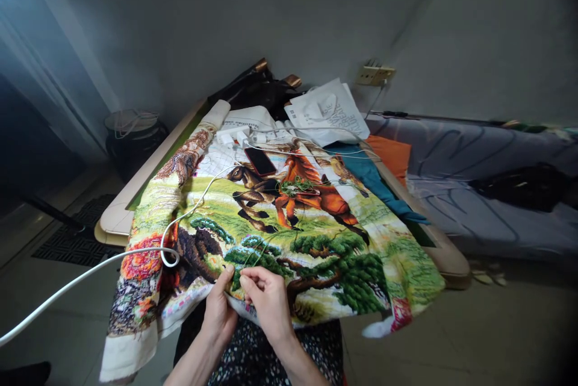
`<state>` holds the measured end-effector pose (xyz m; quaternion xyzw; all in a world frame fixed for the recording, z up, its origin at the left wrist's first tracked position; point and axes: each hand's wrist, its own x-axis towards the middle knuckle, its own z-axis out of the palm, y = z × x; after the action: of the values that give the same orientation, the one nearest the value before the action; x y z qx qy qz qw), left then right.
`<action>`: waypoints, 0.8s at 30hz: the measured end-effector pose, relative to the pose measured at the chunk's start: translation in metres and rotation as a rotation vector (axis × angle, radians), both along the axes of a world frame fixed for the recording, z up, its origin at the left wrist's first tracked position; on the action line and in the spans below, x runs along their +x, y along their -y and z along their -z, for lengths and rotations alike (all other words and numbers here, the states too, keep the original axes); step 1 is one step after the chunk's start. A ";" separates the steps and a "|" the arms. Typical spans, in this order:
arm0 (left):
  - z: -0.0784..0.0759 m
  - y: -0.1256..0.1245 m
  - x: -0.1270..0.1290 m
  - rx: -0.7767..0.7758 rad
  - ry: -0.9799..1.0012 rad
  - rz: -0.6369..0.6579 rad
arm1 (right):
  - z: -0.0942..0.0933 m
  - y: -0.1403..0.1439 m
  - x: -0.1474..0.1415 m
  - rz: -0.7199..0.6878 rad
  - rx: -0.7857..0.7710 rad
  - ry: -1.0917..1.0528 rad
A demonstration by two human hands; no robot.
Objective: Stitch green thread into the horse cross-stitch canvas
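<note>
A large embroidery canvas (212, 205) with horses and green pine trees covers the table and hangs over its near edge. My left hand (220, 308) grips that near edge, thumb on top and fingers underneath. Just to the right, my right hand (270, 300) is pinched close above the stitched tree; whatever is between its fingertips is too small to make out. Green thread (257, 253) runs over the cloth near these fingertips. A tangle of green thread (298, 186) lies on the orange horse. The canvas's left side is rolled up.
A phone (261, 161) rests on the canvas, with a white cable (90, 280) looping across the left side. White printed bags (327, 112) and a black bag (257, 88) sit at the back. A grey sofa (442, 193) stands to the right, below a wall socket (376, 74).
</note>
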<state>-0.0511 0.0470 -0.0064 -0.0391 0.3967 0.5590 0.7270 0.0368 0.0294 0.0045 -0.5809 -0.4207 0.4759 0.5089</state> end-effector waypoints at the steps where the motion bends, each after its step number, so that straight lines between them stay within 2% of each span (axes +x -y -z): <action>1: -0.001 0.000 0.000 0.002 -0.003 0.007 | 0.001 -0.001 -0.001 -0.001 -0.039 -0.040; 9: -0.001 0.000 0.000 0.003 0.002 0.018 | 0.003 0.000 -0.003 -0.007 -0.062 -0.076; 17: 0.006 0.001 -0.001 0.015 0.031 0.034 | 0.003 0.001 -0.005 0.007 -0.063 -0.102; 24: 0.004 0.001 0.000 0.002 0.040 0.018 | 0.001 -0.001 -0.007 0.016 -0.081 -0.117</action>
<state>-0.0511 0.0460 -0.0103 -0.0459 0.3818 0.5519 0.7399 0.0298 0.0302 0.0033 -0.5756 -0.3659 0.5216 0.5126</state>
